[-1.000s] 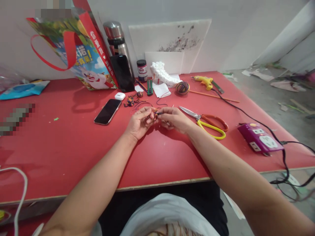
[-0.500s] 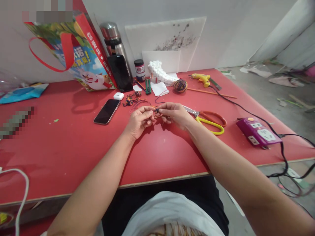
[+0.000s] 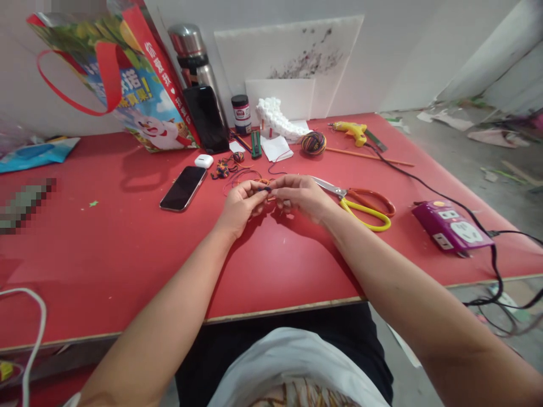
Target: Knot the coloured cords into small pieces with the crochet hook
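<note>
I see my left hand (image 3: 242,204) and my right hand (image 3: 299,195) meeting fingertip to fingertip over the middle of the red table (image 3: 127,249). Both are pinched narrow on a small dark cord piece (image 3: 267,189). Its long axis runs left to right between the two pinches, roughly level above the table. Thin coloured strands (image 3: 241,176) loop away from it toward the far edge. I cannot tell how it is knotted; it is too small.

The scissors (image 3: 360,202) lie just beside my right hand, blades pointing at it, yellow and orange handles away to the right. A phone (image 3: 183,188) lies face up to the left.

The bag (image 3: 139,107) at the back carries Chinese characters, white on its red band and yellow on blue. The jar (image 3: 241,111) has a red and white label that I cannot read.
</note>
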Motion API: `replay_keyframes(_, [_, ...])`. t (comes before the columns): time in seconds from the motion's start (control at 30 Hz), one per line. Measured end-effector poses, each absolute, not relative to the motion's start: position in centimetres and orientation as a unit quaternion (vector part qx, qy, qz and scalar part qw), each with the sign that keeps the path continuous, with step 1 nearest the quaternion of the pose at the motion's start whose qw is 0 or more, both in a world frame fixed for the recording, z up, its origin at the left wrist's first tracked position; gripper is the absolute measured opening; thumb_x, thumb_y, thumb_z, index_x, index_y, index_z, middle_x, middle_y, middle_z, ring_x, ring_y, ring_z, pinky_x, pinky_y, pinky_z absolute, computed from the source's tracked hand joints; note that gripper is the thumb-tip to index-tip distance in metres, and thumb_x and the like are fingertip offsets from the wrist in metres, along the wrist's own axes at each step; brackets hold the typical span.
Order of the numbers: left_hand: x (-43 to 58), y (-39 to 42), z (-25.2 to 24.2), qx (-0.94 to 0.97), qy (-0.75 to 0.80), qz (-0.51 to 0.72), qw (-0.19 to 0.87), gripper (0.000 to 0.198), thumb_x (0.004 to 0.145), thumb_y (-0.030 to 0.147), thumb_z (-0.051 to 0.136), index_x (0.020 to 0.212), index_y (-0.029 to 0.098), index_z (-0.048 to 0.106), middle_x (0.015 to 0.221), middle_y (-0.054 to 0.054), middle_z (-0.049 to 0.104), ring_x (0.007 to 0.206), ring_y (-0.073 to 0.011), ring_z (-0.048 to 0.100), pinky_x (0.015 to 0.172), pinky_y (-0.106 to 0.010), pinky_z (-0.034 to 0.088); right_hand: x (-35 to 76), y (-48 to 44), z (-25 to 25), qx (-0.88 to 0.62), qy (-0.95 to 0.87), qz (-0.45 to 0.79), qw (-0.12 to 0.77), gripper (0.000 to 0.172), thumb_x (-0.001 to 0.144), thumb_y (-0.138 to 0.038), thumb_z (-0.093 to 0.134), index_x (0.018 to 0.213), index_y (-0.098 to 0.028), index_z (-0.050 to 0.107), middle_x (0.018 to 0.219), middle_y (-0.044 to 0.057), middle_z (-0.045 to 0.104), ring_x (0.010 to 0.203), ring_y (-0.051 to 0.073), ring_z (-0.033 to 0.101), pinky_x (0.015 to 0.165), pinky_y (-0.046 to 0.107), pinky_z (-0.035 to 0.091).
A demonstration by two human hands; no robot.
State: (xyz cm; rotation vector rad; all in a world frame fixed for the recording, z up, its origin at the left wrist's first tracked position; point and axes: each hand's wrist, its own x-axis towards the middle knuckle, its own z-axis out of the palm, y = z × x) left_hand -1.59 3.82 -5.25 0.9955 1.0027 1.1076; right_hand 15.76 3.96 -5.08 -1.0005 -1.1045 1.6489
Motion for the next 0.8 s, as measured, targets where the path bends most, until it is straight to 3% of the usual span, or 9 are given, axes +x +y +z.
replay_keyframes(0.23, [-1.8,3.9,-5.2,0.431,0.431,0.469,0.639,0.018,0.075,0.015,0.086,0.073,0.013,0.069,0.061,0.000,0.064,0.044,-0.0052,0.049,0.042,-0.017,0.031,15.5,4.3,-5.5,-0.404,-0.477,0.631,0.459,0.017,0.075,-0.020,0.084,0.075,-0.015,0.068,0.046,-0.005,0.057,0.039,0.006,0.044,0.037,0.017,0.035])
replay_keyframes(0.37, [-1.6,3.9,-4.9,0.411,0.411,0.456,0.673,0.022,0.076,0.017,0.086,0.070,0.012,0.066,0.065,-0.002,0.064,0.047,-0.0040,0.048,0.044,-0.016,0.033,15.1,4.3,-5.5,-0.395,-0.467,0.641,0.464,0.020,0.076,-0.020,0.084,0.071,-0.016,0.065,0.052,-0.003,0.061,0.039,0.005,0.043,0.036,0.017,0.032])
replay_keyframes(0.53, [-1.3,3.8,-4.8,0.383,0.400,0.462,0.693,0.026,0.077,0.016,0.084,0.067,0.013,0.061,0.062,0.002,0.058,0.044,-0.0018,0.041,0.044,-0.015,0.032,14.6,4.1,-5.4,-0.393,-0.456,0.661,0.448,0.021,0.078,-0.018,0.081,0.070,-0.017,0.062,0.044,-0.007,0.052,0.036,0.004,0.039,0.035,0.016,0.027])
replay_keyframes(0.8, [-2.1,4.2,-4.6,0.398,0.412,0.459,0.679,0.024,0.075,0.018,0.090,0.069,0.013,0.067,0.057,0.002,0.061,0.041,-0.0022,0.043,0.041,-0.015,0.028,15.3,3.9,-4.8,-0.406,-0.465,0.657,0.432,0.029,0.082,-0.027,0.086,0.072,-0.017,0.061,0.044,-0.007,0.050,0.038,0.005,0.040,0.037,0.016,0.026])
